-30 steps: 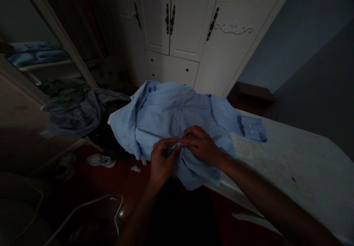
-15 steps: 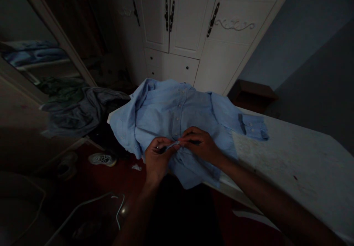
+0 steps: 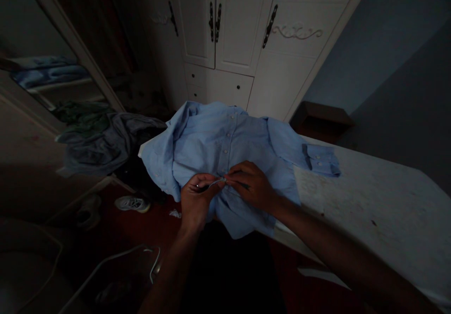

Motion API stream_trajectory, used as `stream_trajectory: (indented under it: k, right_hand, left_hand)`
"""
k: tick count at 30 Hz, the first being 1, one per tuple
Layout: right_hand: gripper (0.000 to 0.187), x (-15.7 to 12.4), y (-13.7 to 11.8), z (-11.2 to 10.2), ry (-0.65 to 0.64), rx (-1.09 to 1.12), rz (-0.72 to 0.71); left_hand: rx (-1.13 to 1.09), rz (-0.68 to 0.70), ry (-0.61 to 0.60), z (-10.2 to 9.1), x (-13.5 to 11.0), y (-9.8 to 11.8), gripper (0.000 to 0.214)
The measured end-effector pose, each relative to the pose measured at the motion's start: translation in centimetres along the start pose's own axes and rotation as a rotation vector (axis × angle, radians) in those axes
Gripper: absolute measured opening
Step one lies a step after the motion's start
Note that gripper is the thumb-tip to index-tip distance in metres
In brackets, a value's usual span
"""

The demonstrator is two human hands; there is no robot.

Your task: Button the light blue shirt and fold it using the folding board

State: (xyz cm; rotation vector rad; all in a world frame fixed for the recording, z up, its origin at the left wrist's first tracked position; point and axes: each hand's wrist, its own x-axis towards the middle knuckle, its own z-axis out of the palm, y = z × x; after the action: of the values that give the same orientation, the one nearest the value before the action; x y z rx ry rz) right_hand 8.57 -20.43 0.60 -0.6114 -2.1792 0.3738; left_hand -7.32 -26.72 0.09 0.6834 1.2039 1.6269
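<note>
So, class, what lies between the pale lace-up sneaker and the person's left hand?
In the head view, a small crumpled whitish scrap on the red floor, plus an edge of the light-blue button-front shirt.

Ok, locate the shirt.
The blue shirt lies centrally in the head view, over the left end of the white surface, left hand and right hand pinching it.
</note>
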Motion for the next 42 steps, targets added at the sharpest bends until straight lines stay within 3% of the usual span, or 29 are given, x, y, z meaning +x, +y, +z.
stream_trajectory:
  k: [7,20,36,42]
  right_hand:
    - [0.012,-0.1,0.6,0.4,0.019,0.233,0.125]
    - [0.013,-0.1,1.1,0.5,0.014,0.454,0.292]
    - [0.007,-0.1,0.6,0.7,0.04,0.299,0.231]
    - [0.009,-0.1,0.2,-0.2,0.053,0.163,0.115]
  left_hand:
    - [0.178,0.123,0.017,-0.1,0.0,-0.7,0.029]
    - [0.112,0.125,-0.022,0.1,0.1,-0.9,0.033]
    - [0.188,0.207,0.016,0.3,-0.3,-1.5,0.026]
    - [0.348,0.273,0.08,-1.5,-1.0,-1.4,0.019]
